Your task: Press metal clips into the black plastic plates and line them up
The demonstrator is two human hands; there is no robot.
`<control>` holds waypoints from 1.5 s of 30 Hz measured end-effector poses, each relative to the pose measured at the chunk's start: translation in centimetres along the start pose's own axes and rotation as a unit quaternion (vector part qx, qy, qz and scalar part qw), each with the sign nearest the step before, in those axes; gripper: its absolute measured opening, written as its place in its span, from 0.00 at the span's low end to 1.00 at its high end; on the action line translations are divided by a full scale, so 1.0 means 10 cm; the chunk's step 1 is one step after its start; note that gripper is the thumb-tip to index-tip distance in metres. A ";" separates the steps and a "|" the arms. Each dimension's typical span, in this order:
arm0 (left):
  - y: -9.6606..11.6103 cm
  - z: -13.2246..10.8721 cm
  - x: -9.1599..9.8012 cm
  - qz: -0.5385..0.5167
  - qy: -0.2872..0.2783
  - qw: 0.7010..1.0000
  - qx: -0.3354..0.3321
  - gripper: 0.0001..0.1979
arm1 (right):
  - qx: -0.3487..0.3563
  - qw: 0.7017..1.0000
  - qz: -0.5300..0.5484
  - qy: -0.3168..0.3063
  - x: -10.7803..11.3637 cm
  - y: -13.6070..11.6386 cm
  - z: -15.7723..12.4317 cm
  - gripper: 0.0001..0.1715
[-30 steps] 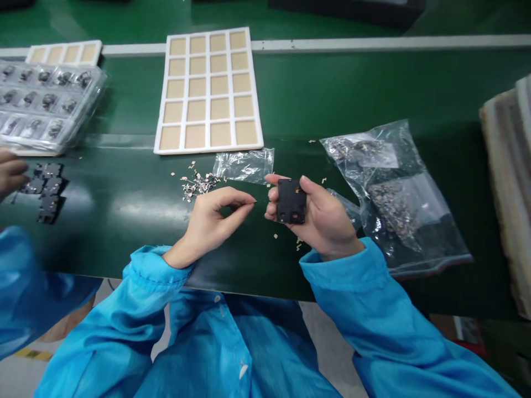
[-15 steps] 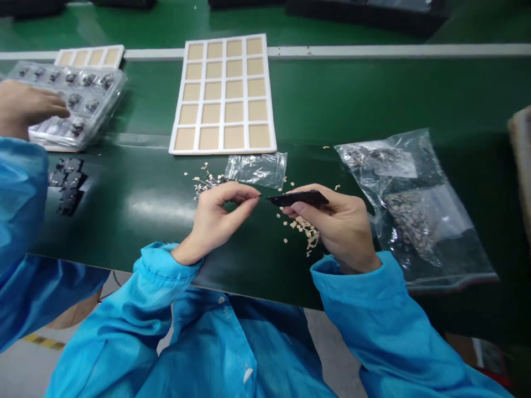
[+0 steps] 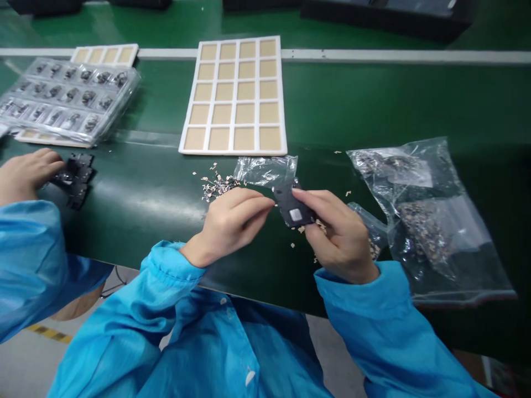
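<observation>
My right hand (image 3: 338, 235) grips a small black plastic part (image 3: 293, 209) with a pale square patch on its upper face, held a little above the green belt (image 3: 136, 193). My left hand (image 3: 232, 218) is pinched, its fingertips touching the part's left edge; whatever it pinches is too small to make out. A heap of tiny metal pieces (image 3: 215, 185) lies just beyond my left hand. A small clear bag (image 3: 265, 168) lies behind the part. Pale scraps (image 3: 319, 224) are scattered under my right hand.
A white grid tray (image 3: 236, 97) with tan pockets lies at the back centre. Large clear bags of parts (image 3: 418, 215) sit at the right. At the left, a co-worker's hand (image 3: 25, 174) touches a stack of black parts (image 3: 77, 174), beside a wrapped tray of components (image 3: 68, 99).
My right hand turned the black part from edge-on to face-up. My left hand closed in on it. The co-worker's hand came down from the wrapped tray to the black parts.
</observation>
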State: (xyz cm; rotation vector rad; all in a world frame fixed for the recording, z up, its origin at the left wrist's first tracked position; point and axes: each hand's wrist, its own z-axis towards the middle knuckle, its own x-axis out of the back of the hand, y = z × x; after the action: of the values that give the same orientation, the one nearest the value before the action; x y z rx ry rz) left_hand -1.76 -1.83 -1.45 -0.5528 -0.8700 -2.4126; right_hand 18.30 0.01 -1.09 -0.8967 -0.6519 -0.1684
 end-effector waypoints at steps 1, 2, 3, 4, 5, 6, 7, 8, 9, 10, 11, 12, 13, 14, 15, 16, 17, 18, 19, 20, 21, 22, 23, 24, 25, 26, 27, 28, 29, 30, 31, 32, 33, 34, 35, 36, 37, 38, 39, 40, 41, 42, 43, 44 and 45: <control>-0.01 -0.02 0.00 0.033 0.000 0.999 -0.028 0.05 | -0.021 0.999 0.036 -0.009 -0.01 -0.01 0.00 0.29; -0.03 -0.03 -0.01 0.063 0.000 0.997 -0.054 0.06 | -0.049 0.996 0.076 -0.015 -0.02 -0.02 -0.01 0.28; -0.04 -0.04 -0.01 0.086 0.000 0.993 -0.076 0.06 | -0.081 0.990 0.114 -0.013 -0.03 -0.03 -0.01 0.26; -0.05 -0.05 -0.01 0.104 0.000 0.990 -0.095 0.07 | -0.115 0.983 0.146 -0.005 -0.04 -0.05 -0.01 0.24; -0.05 -0.05 -0.01 0.118 0.001 0.987 -0.112 0.07 | -0.145 0.975 0.166 0.007 -0.06 -0.05 -0.01 0.21; -0.05 -0.05 -0.01 0.129 0.002 0.984 -0.125 0.07 | -0.170 0.970 0.174 0.021 -0.07 -0.06 -0.01 0.19; -0.06 -0.05 0.00 0.140 0.004 0.981 -0.138 0.07 | -0.183 0.967 0.173 0.035 -0.08 -0.07 -0.01 0.17; -0.06 -0.05 0.00 0.147 0.005 0.978 -0.150 0.07 | -0.186 0.967 0.167 0.044 -0.09 -0.07 -0.01 0.16; -0.06 -0.04 0.00 0.153 0.006 0.975 -0.160 0.07 | -0.180 0.970 0.157 0.048 -0.10 -0.08 -0.01 0.16; -0.06 -0.04 0.01 0.156 0.006 0.973 -0.167 0.08 | -0.166 0.975 0.142 0.048 -0.09 -0.08 -0.02 0.17; -0.06 -0.04 0.01 0.159 0.004 0.972 -0.172 0.08 | -0.148 0.981 0.120 0.046 -0.09 -0.09 -0.02 0.17; -0.07 -0.04 0.01 0.161 0.003 0.971 -0.175 0.09 | -0.126 0.987 0.094 0.042 -0.09 -0.10 -0.03 0.18; -0.07 -0.04 0.00 0.164 0.002 0.970 -0.178 0.09 | -0.102 0.992 0.065 0.037 -0.08 -0.11 -0.03 0.18; -0.07 -0.04 0.00 0.168 0.002 0.969 -0.179 0.10 | -0.078 0.996 0.035 0.033 -0.07 -0.13 -0.03 0.19; -0.06 -0.04 0.00 0.175 0.003 0.968 -0.180 0.10 | -0.056 0.998 0.007 0.029 -0.07 -0.14 -0.04 0.20; -0.06 -0.04 0.00 0.181 0.002 0.967 -0.182 0.09 | -0.038 0.999 -0.016 0.025 -0.07 -0.15 -0.04 0.20; -0.06 -0.04 0.00 0.187 0.001 0.965 -0.183 0.09 | -0.022 0.999 -0.033 0.023 -0.07 -0.16 -0.04 0.21; -0.06 -0.04 0.00 0.192 -0.002 0.964 -0.184 0.09 | -0.009 0.999 -0.045 0.019 -0.07 -0.17 -0.04 0.22; -0.05 -0.03 0.00 0.197 -0.004 0.963 -0.186 0.10 | -0.002 0.998 -0.053 0.015 -0.07 -0.18 -0.04 0.23; -0.05 -0.03 0.00 0.200 -0.006 0.962 -0.187 0.10 | 0.002 0.998 -0.058 0.012 -0.07 -0.19 -0.04 0.24; -0.05 -0.03 0.00 0.202 -0.008 0.961 -0.188 0.10 | 0.004 0.998 -0.063 0.009 -0.08 -0.19 -0.05 0.25; -0.05 -0.03 0.01 0.203 -0.008 0.961 -0.187 0.10 | 0.004 0.998 -0.067 0.008 -0.08 -0.19 -0.05 0.25; -0.05 -0.03 0.01 0.202 -0.010 0.961 -0.187 0.10 | 0.004 0.997 -0.071 0.009 -0.08 -0.19 -0.05 0.25; -0.05 -0.03 0.01 0.198 -0.012 0.962 -0.186 0.09 | 0.006 0.997 -0.074 0.011 -0.08 -0.19 -0.06 0.24; -0.05 -0.04 0.01 0.191 -0.016 0.964 -0.184 0.09 | 0.009 0.997 -0.077 0.015 -0.08 -0.19 -0.06 0.24; -0.05 -0.05 0.01 0.182 -0.019 0.966 -0.181 0.09 | 0.014 0.997 -0.079 0.019 -0.08 -0.18 -0.06 0.24; -0.05 -0.05 0.00 0.171 -0.021 0.969 -0.177 0.09 | 0.017 0.996 -0.082 0.024 -0.08 -0.18 -0.06 0.24; -0.04 -0.06 0.00 0.162 -0.023 0.971 -0.173 0.09 | 0.019 0.996 -0.085 0.029 -0.08 -0.17 -0.06 0.24; -0.04 -0.06 0.00 0.155 -0.025 0.973 -0.171 0.09 | 0.018 0.995 -0.088 0.032 -0.08 -0.17 -0.06 0.24; -0.04 -0.06 0.00 0.155 -0.027 0.973 -0.170 0.09 | 0.016 0.995 -0.089 0.034 -0.08 -0.16 -0.06 0.24; -0.03 -0.05 0.00 0.160 -0.030 0.971 -0.173 0.09 | 0.015 0.995 -0.089 0.036 -0.07 -0.16 -0.06 0.23; -0.03 -0.05 0.00 0.168 -0.034 0.969 -0.178 0.09 | 0.014 0.996 -0.086 0.036 -0.07 -0.16 -0.06 0.23; -0.03 -0.04 0.01 0.178 -0.038 0.966 -0.183 0.09 | 0.014 0.996 -0.082 0.036 -0.07 -0.16 -0.06 0.22; -0.02 -0.04 0.01 0.188 -0.042 0.963 -0.188 0.09 | 0.016 0.996 -0.077 0.037 -0.08 -0.16 -0.06 0.22; -0.02 -0.04 0.01 0.195 -0.043 0.961 -0.191 0.10 | 0.018 0.996 -0.075 0.038 -0.08 -0.16 -0.06 0.22; -0.02 -0.03 0.02 0.198 -0.043 0.960 -0.193 0.10 | 0.021 0.996 -0.074 0.040 -0.08 -0.16 -0.05 0.23; -0.02 -0.03 0.02 0.196 -0.042 0.960 -0.194 0.09 | 0.025 0.996 -0.075 0.040 -0.08 -0.16 -0.05 0.23; -0.02 -0.02 0.02 0.191 -0.039 0.961 -0.194 0.09 | 0.029 0.996 -0.077 0.041 -0.08 -0.16 -0.05 0.23; -0.02 -0.02 0.02 0.187 -0.037 0.962 -0.196 0.09 | 0.031 0.996 -0.080 0.040 -0.08 -0.16 -0.05 0.23; -0.01 -0.01 0.03 0.186 -0.036 0.962 -0.199 0.09 | 0.031 0.995 -0.082 0.038 -0.08 -0.16 -0.06 0.23; -0.01 -0.01 0.03 0.191 -0.038 0.960 -0.201 0.08 | 0.032 0.995 -0.085 0.037 -0.08 -0.16 -0.06 0.23; 0.00 0.00 0.04 0.200 -0.041 0.957 -0.205 0.08 | 0.033 0.995 -0.088 0.037 -0.08 -0.16 -0.06 0.23; 0.00 0.01 0.04 0.211 -0.043 0.954 -0.209 0.08 | 0.037 0.994 -0.091 0.039 -0.08 -0.16 -0.06 0.23; 0.01 0.02 0.04 0.222 -0.045 0.951 -0.212 0.07 | 0.041 0.994 -0.094 0.042 -0.08 -0.16 -0.06 0.22; 0.01 0.02 0.05 0.229 -0.047 0.948 -0.216 0.07 | 0.045 0.993 -0.096 0.045 -0.09 -0.15 -0.06 0.22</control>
State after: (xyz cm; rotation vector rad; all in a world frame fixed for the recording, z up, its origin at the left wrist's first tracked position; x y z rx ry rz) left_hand -2.02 -1.91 -0.98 -0.9251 -0.1973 -2.1478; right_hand 17.28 -1.56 -0.85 -0.7343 -0.6556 -0.3465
